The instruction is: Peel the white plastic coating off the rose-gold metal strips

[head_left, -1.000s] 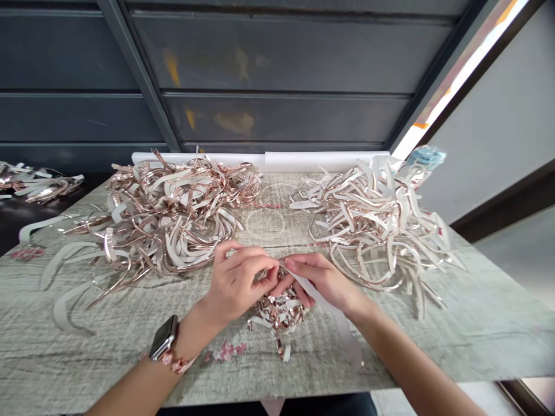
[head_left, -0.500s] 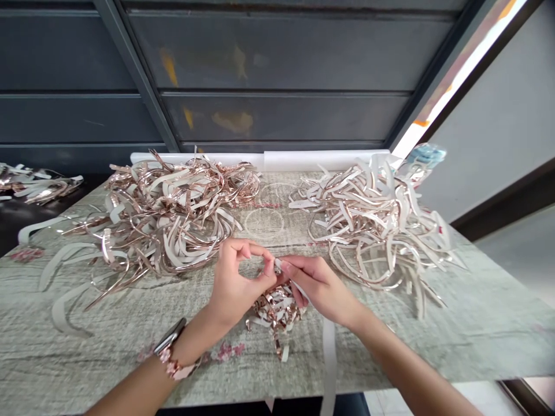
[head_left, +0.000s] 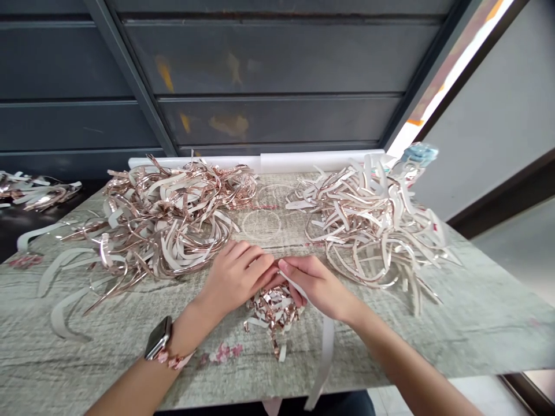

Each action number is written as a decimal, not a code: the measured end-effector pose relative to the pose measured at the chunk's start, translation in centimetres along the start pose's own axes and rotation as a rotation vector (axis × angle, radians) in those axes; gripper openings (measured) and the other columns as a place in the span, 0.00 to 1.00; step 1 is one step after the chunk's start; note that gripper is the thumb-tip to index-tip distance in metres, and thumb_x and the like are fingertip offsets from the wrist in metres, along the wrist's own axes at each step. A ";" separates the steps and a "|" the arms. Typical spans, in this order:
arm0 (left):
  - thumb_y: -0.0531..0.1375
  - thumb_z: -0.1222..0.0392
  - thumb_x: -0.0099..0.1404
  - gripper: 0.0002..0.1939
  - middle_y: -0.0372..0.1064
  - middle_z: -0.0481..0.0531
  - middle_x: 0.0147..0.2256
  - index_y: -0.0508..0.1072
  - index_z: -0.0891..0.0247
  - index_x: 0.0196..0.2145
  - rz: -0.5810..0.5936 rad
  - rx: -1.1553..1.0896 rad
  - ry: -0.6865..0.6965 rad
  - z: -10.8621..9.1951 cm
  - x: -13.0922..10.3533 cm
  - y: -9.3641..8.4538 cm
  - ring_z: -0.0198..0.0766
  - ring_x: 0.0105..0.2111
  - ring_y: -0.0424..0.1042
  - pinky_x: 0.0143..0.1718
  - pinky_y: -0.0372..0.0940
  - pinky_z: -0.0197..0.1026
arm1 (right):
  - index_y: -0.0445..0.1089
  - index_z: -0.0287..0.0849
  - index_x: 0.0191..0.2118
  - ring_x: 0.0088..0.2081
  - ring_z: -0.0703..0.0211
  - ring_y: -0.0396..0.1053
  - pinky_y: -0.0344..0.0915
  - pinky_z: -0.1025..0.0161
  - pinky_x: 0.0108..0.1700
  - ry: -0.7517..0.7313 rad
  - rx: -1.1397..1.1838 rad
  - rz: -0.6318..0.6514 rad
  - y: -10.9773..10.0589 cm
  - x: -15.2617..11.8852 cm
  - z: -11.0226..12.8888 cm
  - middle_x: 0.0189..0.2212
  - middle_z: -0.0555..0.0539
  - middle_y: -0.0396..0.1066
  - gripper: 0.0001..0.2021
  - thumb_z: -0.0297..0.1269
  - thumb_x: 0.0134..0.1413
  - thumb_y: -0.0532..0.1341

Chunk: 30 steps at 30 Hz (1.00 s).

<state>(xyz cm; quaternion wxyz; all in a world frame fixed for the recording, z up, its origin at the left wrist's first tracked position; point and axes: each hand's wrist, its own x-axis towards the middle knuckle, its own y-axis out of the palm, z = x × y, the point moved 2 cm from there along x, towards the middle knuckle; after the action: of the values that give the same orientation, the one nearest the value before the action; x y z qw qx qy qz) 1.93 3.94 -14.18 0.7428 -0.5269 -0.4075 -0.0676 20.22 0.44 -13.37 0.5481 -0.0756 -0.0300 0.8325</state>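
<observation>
My right hand (head_left: 318, 287) pinches a long strip of ribbon (head_left: 326, 349), its white side showing, between thumb and fingers. The strip's tail hangs down over the table's front edge. Against its fingertips rests my left hand (head_left: 236, 274), turned knuckles up with the fingers curled closed; whatever lies beneath those fingers is hidden. Just below both hands is a small heap of short curled snippets (head_left: 275, 312), rose-gold on one side and white on the other. A watch (head_left: 159, 337) and a pink flower bracelet circle the left wrist.
A large tangle of rose-gold and white strips (head_left: 173, 214) lies to the left, another tangle (head_left: 368, 216) to the right. A white roll (head_left: 321, 160) lies along the table's back edge before a dark panelled wall. More strips (head_left: 52, 193) lie on a black surface at far left.
My left hand has rolled over from a thumb-and-finger pinch to knuckles up, fingers curled over. My right hand keeps its pinch, and the strip's hanging tail has swung left at its lower end.
</observation>
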 end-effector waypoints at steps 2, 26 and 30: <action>0.58 0.63 0.71 0.04 0.72 0.50 0.29 0.69 0.59 0.36 0.005 0.018 0.039 -0.1 0.1 0.1 0.41 0.31 0.66 0.34 0.60 0.45 | 0.80 0.39 0.33 0.16 0.66 0.57 0.54 0.67 0.23 0.017 -0.048 0.005 -0.1 0.0 -0.1 0.12 0.54 0.61 0.24 0.46 0.71 0.52; 0.43 0.42 0.76 0.24 0.67 0.48 0.29 0.69 0.60 0.38 -0.075 -1.209 -0.787 -1.7 -0.2 0.3 0.37 0.30 0.66 0.32 0.59 0.39 | 0.73 0.42 0.33 0.31 0.63 0.73 0.65 0.66 0.40 -0.362 -0.363 -0.128 -0.4 -0.4 1.3 0.27 0.51 0.75 0.16 0.37 0.73 0.54; 0.58 0.56 0.72 0.10 0.64 0.46 0.28 0.67 0.61 0.32 -0.011 -0.681 -0.579 -1.4 0.1 -1.1 0.35 0.30 0.62 0.34 0.56 0.38 | 0.72 0.42 0.32 0.32 0.62 0.73 0.66 0.64 0.40 -0.336 -0.387 -0.096 -0.1 -0.3 1.0 0.27 0.51 0.75 0.17 0.38 0.73 0.54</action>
<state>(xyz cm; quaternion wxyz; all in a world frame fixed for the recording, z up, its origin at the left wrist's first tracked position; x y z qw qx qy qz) 2.16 2.33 -13.50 0.3818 -0.7365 -0.5560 -0.0516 20.28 0.25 -12.31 0.5496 -0.0381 -0.2829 0.7851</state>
